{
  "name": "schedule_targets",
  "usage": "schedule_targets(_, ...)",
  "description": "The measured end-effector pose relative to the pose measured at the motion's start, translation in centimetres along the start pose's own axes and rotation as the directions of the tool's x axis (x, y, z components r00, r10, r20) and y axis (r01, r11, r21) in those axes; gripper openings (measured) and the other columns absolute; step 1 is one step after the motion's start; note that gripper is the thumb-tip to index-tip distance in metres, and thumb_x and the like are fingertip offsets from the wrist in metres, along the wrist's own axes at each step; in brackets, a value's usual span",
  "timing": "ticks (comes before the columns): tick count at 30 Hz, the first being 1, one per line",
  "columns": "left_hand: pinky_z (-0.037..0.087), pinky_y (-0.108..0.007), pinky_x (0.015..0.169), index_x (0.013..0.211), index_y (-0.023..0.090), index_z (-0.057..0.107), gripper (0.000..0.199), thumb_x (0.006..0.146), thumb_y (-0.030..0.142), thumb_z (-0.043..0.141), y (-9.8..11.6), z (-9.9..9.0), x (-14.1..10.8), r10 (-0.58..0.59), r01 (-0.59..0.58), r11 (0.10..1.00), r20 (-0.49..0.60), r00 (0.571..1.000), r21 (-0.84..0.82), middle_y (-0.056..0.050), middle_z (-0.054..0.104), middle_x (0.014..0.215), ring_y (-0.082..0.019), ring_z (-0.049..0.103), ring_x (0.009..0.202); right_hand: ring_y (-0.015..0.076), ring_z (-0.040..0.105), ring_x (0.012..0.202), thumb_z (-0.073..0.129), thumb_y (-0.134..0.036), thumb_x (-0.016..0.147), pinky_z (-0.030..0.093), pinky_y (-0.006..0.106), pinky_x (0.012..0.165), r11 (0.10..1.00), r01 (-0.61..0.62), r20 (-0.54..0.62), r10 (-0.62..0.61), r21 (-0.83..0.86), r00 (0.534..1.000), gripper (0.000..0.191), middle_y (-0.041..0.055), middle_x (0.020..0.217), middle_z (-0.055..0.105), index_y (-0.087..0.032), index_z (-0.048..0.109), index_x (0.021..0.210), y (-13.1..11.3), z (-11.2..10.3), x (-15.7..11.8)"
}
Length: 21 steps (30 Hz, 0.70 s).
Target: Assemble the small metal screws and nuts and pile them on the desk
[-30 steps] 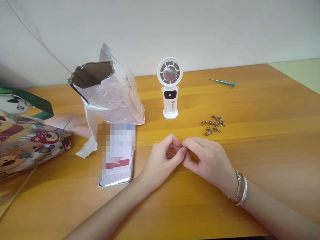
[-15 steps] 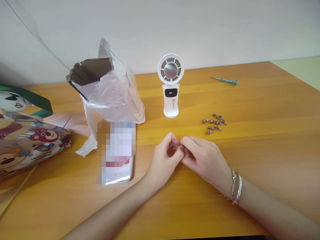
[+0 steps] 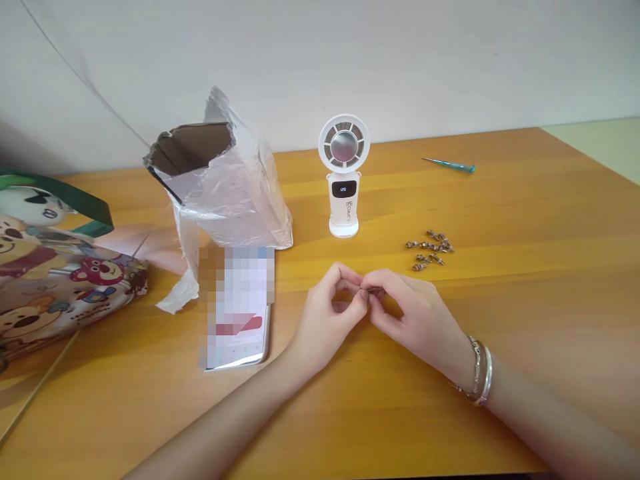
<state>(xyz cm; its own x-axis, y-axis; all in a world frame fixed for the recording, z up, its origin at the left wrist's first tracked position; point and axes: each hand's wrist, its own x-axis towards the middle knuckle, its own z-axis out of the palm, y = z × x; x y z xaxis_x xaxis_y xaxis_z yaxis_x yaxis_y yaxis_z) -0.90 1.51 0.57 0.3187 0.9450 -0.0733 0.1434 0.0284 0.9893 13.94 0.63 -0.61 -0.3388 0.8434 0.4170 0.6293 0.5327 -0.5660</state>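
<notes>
The left hand and the right hand met in front of the body with fingers curled, pinching a small metal fitting between their fingertips. Its long axis seemed to run roughly crosswise between the hands, though the fingers hid most of it. A loose cluster of similar fittings lay on the counter ahead of the hands, nearer the right hand. Farther out on that side lay a slim screwdriver with a teal handle. Straight ahead stood a white desk fan, its small display showing what looked like 120; the lettering on its body was too small to read. Ahead and to the left lay a phone with its screen blurred out, beside a plastic-wrapped cardboard box.
</notes>
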Motion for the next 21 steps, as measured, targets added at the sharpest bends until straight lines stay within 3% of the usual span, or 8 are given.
schedule_targets(12,0.05,-0.021,0.07,0.087,0.019,0.052,0.015,0.076,0.008,0.05,0.61,-0.57,-0.29,0.05,-0.054,0.99,0.032,0.998,0.128,0.001,0.065,0.084,-0.012,0.063,0.08,0.0117,0.059,0.065,0.051,-0.011,0.077,0.044,0.022,0.062,0.999,0.038,-0.005,-0.038,-0.004,0.999,0.012,-0.0016,0.076,0.063,-0.021,0.049,0.084,0.13,-0.4,-0.11)
schedule_targets(21,0.05,-0.021,0.064,0.082,0.02,0.049,0.021,0.068,0.005,0.045,0.49,-0.55,-0.04,0.064,-0.065,0.966,0.009,0.998,0.252,0.003,0.062,0.074,-0.011,0.061,0.069,0.0103,0.055,0.061,0.046,-0.013,0.082,0.041,0.02,0.056,0.994,0.103,0.027,-0.102,-0.045,0.994,0.008,-0.0011,0.074,0.062,-0.021,0.049,0.084,0.0,-0.27,-0.24)
